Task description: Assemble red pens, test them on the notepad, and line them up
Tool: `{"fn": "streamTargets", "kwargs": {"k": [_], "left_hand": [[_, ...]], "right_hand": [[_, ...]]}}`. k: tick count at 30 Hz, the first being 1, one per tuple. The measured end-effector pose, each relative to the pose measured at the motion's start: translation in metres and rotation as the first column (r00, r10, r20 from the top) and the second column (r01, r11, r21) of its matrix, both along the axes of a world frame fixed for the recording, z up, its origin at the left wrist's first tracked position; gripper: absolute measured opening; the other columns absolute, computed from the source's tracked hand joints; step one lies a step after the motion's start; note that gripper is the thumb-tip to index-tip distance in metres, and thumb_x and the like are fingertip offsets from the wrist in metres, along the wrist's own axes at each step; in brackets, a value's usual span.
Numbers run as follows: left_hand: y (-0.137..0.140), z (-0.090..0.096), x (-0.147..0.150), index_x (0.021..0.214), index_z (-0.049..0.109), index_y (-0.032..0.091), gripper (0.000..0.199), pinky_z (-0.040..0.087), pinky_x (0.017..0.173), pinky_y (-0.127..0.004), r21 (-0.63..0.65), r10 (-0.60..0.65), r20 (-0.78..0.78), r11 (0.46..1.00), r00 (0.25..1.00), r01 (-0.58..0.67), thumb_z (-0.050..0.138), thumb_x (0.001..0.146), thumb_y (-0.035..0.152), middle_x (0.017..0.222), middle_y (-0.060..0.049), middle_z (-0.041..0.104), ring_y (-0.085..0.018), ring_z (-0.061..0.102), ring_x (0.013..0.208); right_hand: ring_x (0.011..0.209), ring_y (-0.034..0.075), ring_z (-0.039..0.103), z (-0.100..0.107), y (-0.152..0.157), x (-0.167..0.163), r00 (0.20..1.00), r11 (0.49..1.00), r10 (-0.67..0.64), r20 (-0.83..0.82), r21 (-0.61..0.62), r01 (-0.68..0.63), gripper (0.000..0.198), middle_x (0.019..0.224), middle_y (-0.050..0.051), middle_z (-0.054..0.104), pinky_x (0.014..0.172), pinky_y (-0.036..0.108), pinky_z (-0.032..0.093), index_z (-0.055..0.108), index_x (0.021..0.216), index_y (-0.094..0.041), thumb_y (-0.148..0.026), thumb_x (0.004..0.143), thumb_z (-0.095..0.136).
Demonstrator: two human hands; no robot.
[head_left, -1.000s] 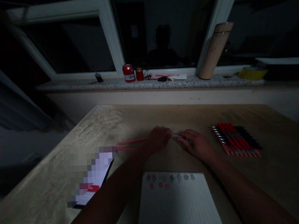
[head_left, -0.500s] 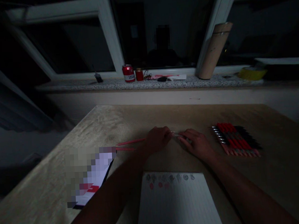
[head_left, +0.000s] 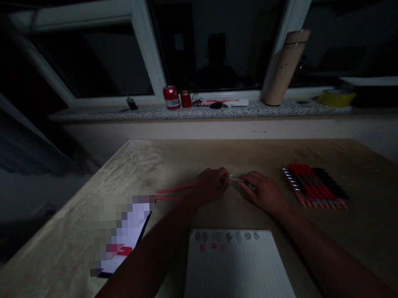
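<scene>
My left hand is closed, its fingers pinched on one end of a thin pale stick that looks like a pen refill. My right hand grips the other end, the fingers curled over it and resting low on the table. Only a short length of the stick shows between the two hands. Left of my left hand lie two slim pink-red sticks, one partly hidden behind the wrist. Nearer to me is a lined notepad with a row of dark sketched shapes and several red ones beneath.
Several red and black pens lie side by side on the right of the table. A phone with a lit screen lies at the left. On the windowsill stand a red can, a tall tan flask and yellow tape.
The stick between my hands has shifted slightly in angle, and a bit more of it shows near my left fingers. Both hands stay in almost the same place.
</scene>
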State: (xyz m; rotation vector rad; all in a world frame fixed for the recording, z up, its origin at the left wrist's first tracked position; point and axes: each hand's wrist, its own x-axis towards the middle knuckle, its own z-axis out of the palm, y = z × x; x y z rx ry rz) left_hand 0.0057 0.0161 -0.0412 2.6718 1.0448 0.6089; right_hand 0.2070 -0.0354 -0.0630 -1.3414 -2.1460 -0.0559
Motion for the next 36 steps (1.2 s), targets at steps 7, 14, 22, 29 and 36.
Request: {"fn": "streamTargets", "kwargs": {"k": [7, 14, 22, 29, 36], "left_hand": [[0.0027, -0.0021, 0.0022, 0.07, 0.06, 0.016, 0.05, 0.032, 0.061, -0.026, 0.059, 0.057, -0.11, 0.997, 0.992, -0.051, 0.024, 0.094, 0.042, 0.066, -0.004, 0.06, -0.014, 0.053, 0.062], [0.0079, -0.0023, -0.0036, 0.074, 0.058, 0.015, 0.037, 0.035, 0.069, -0.028, 0.105, 0.041, -0.073, 0.994, 0.997, -0.033, 0.036, 0.09, 0.039, 0.072, -0.004, 0.061, -0.015, 0.054, 0.07], [0.0091, -0.0054, -0.007, 0.084, 0.063, 0.017, 0.023, 0.034, 0.079, -0.038, 0.215, 0.069, -0.204, 0.976, 0.976, -0.024, 0.049, 0.081, 0.036, 0.088, -0.008, 0.058, -0.023, 0.051, 0.09], [0.0077, -0.0025, -0.0071, 0.092, 0.064, 0.018, 0.023, 0.033, 0.082, -0.04, 0.167, 0.083, -0.276, 0.985, 0.958, -0.037, 0.053, 0.077, 0.032, 0.092, -0.009, 0.057, -0.024, 0.049, 0.094], [0.0058, -0.0023, -0.0064, 0.095, 0.064, 0.02, 0.025, 0.033, 0.081, -0.039, 0.153, 0.043, -0.278, 0.988, 0.96, 0.0, 0.053, 0.077, 0.032, 0.092, -0.008, 0.057, -0.023, 0.05, 0.094]], "right_hand": [[0.08, 0.018, 0.061, -0.001, -0.0008, -0.0003, 1.0, 1.0, 0.007, -0.019, -0.018, -0.007, 0.029, 0.085, 0.008, 0.066, 0.073, 0.029, 0.047, 0.065, 0.095, -0.016, -0.037, 0.09, 0.046], [0.082, 0.019, 0.061, -0.0015, 0.0006, 0.0003, 0.998, 0.995, -0.068, 0.002, -0.073, 0.068, 0.03, 0.09, 0.009, 0.066, 0.075, 0.03, 0.047, 0.066, 0.095, -0.018, -0.037, 0.09, 0.043], [0.087, 0.019, 0.059, 0.0006, 0.0003, 0.0015, 0.987, 0.984, -0.096, 0.132, -0.14, 0.115, 0.03, 0.098, 0.009, 0.061, 0.078, 0.029, 0.046, 0.062, 0.107, -0.016, -0.025, 0.087, 0.041], [0.09, 0.021, 0.06, -0.0047, 0.0048, 0.0018, 0.982, 0.98, -0.125, 0.144, -0.138, 0.145, 0.031, 0.1, 0.01, 0.065, 0.081, 0.031, 0.045, 0.059, 0.112, -0.014, -0.024, 0.09, 0.039], [0.076, 0.018, 0.06, -0.0014, 0.0017, 0.0023, 0.956, 0.974, -0.169, 0.24, -0.11, 0.199, 0.033, 0.09, 0.005, 0.065, 0.063, 0.027, 0.042, 0.06, 0.118, -0.03, -0.037, 0.092, 0.04]]}}
